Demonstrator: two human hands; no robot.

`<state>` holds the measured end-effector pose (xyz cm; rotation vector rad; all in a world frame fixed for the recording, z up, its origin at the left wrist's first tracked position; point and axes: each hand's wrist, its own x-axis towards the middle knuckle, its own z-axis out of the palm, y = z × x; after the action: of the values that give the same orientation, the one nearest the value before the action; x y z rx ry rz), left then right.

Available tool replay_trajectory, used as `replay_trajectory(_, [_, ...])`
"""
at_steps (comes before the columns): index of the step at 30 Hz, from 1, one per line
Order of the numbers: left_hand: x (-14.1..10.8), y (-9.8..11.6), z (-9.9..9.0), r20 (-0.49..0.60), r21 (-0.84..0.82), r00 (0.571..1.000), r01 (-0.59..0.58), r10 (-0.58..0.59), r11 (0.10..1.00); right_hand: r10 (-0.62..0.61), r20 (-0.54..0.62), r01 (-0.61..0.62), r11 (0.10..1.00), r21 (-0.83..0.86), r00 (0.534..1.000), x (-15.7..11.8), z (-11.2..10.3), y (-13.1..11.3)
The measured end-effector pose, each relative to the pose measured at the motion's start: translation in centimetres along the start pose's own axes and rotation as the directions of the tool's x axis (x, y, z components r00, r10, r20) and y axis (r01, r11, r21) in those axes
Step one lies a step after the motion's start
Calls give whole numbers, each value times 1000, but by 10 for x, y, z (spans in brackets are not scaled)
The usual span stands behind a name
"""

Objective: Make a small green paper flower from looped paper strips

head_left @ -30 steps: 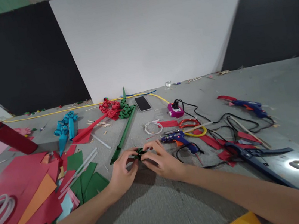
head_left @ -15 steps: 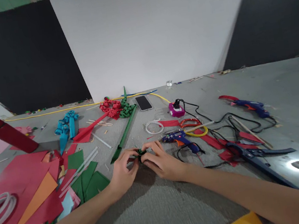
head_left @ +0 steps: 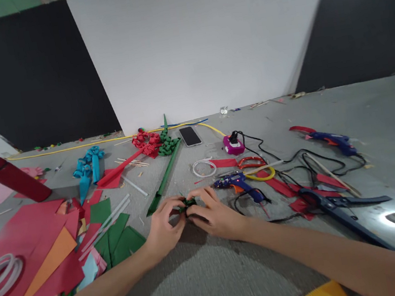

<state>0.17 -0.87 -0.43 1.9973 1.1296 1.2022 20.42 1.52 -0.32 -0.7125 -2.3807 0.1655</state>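
Observation:
Between my two hands is a small dark green paper piece [head_left: 188, 203], mostly covered by my fingers. My left hand [head_left: 166, 225] pinches it from the left with thumb and fingertips. From the right, my right hand [head_left: 212, 215] closes its fingers on the same piece. Just beyond my left hand lies a long green paper stem [head_left: 166, 175], joined near a green paper flower [head_left: 168, 145]. A blue glue gun [head_left: 238, 184] with a lit red light rests right of my right hand.
Coloured paper sheets [head_left: 40, 223] cover the left floor, near a red bottle [head_left: 15, 181]. At the back are red paper flowers [head_left: 147, 143] and a phone [head_left: 190, 136]. Scissors [head_left: 256, 164], a purple plug adapter [head_left: 233, 145], cables, another glue gun [head_left: 333, 140] and a large dark cutter [head_left: 336, 208] lie right.
Both hands stay almost in place around the green paper piece, with only slight finger movement. Everything around them lies as before.

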Motion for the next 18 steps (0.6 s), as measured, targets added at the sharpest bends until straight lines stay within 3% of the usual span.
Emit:
replay_trajectory(9, [0,-4,2,-48,-189,999,15,-25,982,188,-114,-169,973,159,976,-3,5,6])
replay_trajectory(18, [-1,-7,1,-32,-146,999,9,-13,989,149,-67,-138,978,156,987,-1,3,5])
